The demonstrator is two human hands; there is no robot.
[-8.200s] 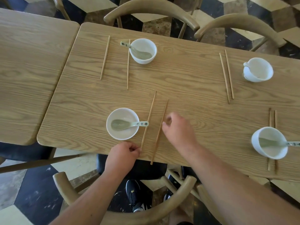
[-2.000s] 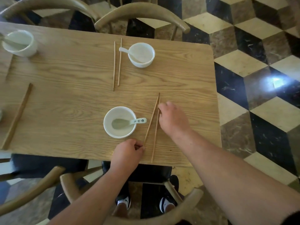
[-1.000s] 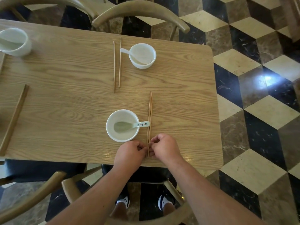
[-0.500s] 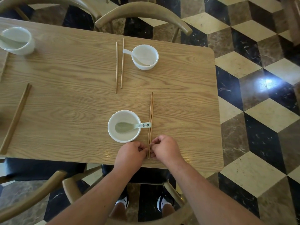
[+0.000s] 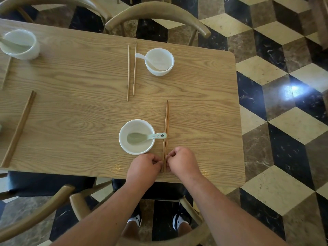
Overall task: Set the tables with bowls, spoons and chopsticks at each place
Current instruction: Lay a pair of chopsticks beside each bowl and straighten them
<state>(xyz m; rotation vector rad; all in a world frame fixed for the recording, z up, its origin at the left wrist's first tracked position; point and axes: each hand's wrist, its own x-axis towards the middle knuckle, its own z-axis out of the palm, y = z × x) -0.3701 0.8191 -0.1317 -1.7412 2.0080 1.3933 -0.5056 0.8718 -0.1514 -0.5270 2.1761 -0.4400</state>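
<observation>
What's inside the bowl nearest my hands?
A pale green spoon lies in the bowl, handle over the right rim toward the chopsticks. The floor beneath its scoop is covered.

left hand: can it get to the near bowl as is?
Probably yes: the near bowl sits just ahead of the left hand, nothing between, though that hand now pinches the chopsticks.

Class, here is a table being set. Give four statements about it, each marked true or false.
1. The left hand and right hand both pinch the near chopsticks at their near end. True.
2. The near spoon lies wholly outside the near bowl. False: its scoop sits in the bowl, with the handle over the rim.
3. The far chopsticks lie right of the far bowl. False: they lie on its left in the picture.
4. The near chopsticks lie side by side, close together. True.
</observation>
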